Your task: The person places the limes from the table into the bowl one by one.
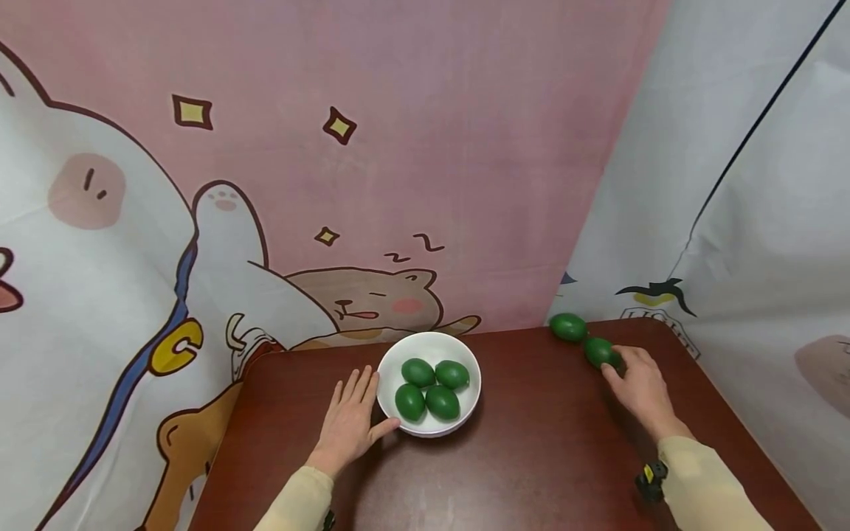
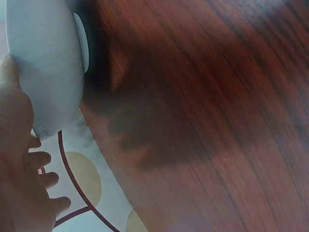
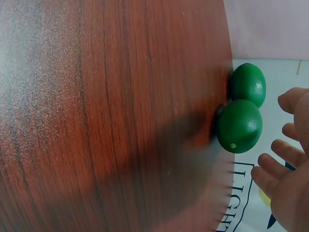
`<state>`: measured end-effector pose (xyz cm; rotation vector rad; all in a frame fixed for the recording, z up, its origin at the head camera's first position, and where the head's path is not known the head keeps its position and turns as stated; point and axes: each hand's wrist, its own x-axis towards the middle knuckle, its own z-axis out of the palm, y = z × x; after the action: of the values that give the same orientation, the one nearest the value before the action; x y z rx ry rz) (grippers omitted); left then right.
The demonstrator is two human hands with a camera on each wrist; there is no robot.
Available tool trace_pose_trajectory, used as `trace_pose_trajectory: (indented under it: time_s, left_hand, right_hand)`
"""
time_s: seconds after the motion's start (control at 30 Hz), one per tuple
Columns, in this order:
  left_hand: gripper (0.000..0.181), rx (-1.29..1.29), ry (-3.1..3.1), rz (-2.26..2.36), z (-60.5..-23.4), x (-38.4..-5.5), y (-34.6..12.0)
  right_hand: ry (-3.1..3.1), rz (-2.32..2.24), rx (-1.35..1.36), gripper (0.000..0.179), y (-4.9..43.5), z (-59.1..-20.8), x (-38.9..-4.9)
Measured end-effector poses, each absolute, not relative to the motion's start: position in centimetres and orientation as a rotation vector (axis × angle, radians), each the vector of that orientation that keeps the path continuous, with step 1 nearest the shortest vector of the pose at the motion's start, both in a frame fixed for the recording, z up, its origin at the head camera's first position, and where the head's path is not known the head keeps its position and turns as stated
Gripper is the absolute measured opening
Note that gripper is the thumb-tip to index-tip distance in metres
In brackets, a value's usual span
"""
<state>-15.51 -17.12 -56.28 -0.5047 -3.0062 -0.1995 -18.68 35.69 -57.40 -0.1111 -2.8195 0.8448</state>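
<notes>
Several green limes (image 1: 443, 403) lie inside a white bowl (image 1: 474, 402) on the table. My left hand (image 1: 347, 424) is spread flat beside the bowl's left side, thumb and fingertips right at its rim; the left wrist view shows the thumb against the bowl's wall (image 2: 46, 63). Two more limes sit at the table's far right: a nearer lime (image 3: 240, 126) and, just behind it, a farther lime (image 3: 248, 84). My right hand (image 1: 643, 387) reaches to the nearer one, fingers loosely bent and parted. In the right wrist view a gap shows between the fingers and that lime.
The dark red-brown wooden table (image 1: 518, 472) ends at a back edge close behind the bowl and the two loose limes. A pink and white cartoon-printed cloth (image 1: 465, 147) hangs behind it and along the sides.
</notes>
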Motion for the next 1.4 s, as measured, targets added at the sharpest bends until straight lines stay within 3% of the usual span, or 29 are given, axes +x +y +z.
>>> trace_pose_trajectory:
  time_s: [0.7, 1.0, 1.4]
  left_hand:
    - [0.1, -0.488, -3.018, -0.21, -56.0, -15.6, -17.1]
    - [0.099, -0.507, -2.999, -0.231, -55.9, -15.6, -17.1]
    - [0.099, -0.505, -3.001, -0.223, -55.9, -15.7, -17.1]
  right_hand:
    - [-2.923, 0.862, -0.179, 0.061, 36.9, -59.2, -20.5]
    - [-2.983, 0.887, -0.206, 0.074, 36.9, -59.4, -21.0]
    - [-2.974, 0.887, -0.189, 0.066, 36.1, -59.4, -21.4]
